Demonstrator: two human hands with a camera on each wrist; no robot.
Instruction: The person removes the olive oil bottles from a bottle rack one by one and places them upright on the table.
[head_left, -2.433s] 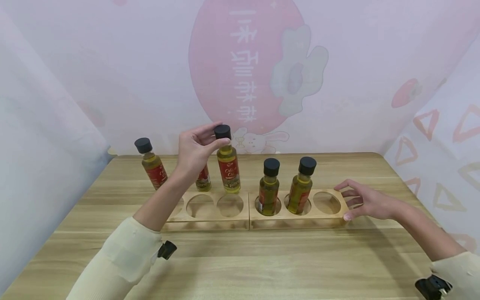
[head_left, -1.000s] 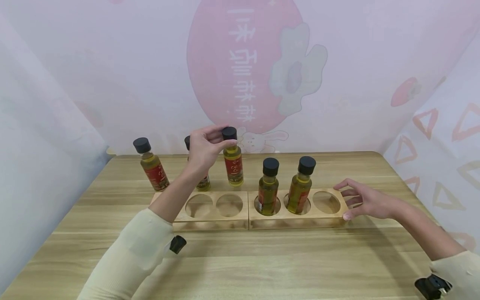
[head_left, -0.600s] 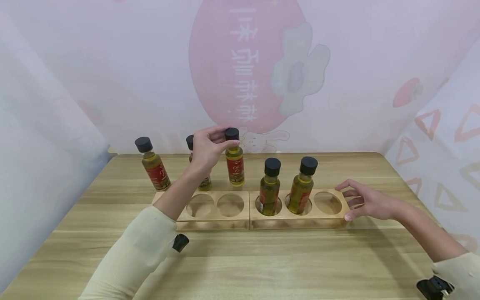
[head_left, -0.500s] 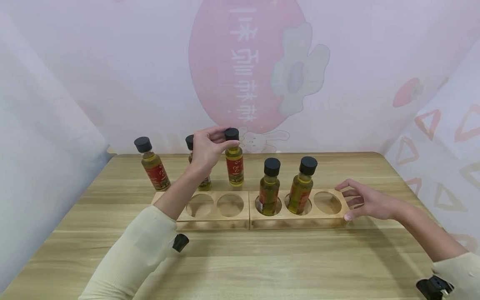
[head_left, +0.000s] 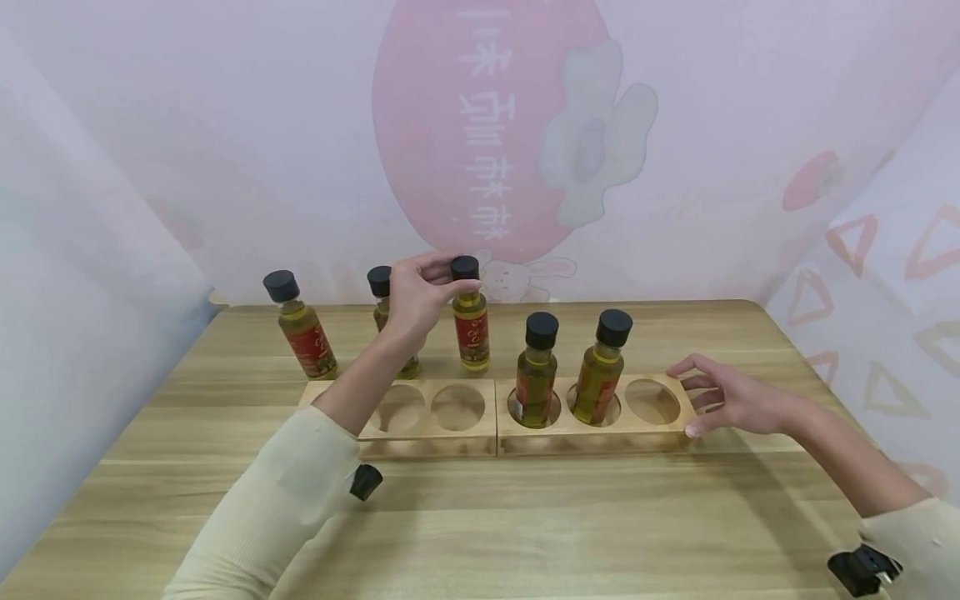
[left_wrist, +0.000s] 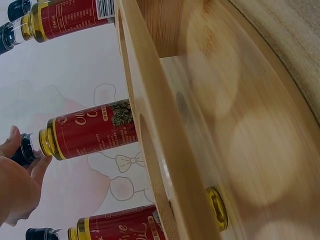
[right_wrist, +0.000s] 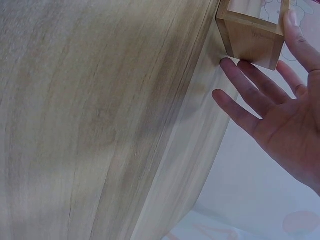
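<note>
My left hand [head_left: 422, 300] pinches the black cap of an olive oil bottle [head_left: 472, 332] between thumb and fingers. This bottle is upright behind the wooden rack [head_left: 497, 417]; whether its base touches the table is unclear. In the left wrist view, fingertips wrap the cap of the same red-labelled bottle [left_wrist: 95, 129], its base hidden by the rack. At the rack's right end my right hand [head_left: 738, 400] holds the end piece, thumb at the near corner and index finger at the far one. The right wrist view shows the other fingers spread beside the rack end [right_wrist: 252, 42].
Two olive oil bottles, one left [head_left: 537, 375] and one right [head_left: 597, 371], stand in the rack's right half. Behind its left half are another bottle [head_left: 302, 337] and one partly covered by my left hand [head_left: 380, 293]. A printed curtain [head_left: 300, 150] closes off the table's back.
My left hand has shifted a little to the right and away with the olive oil bottle, and is almost still in the latest frames. The right hand stays at the rack's end.
</note>
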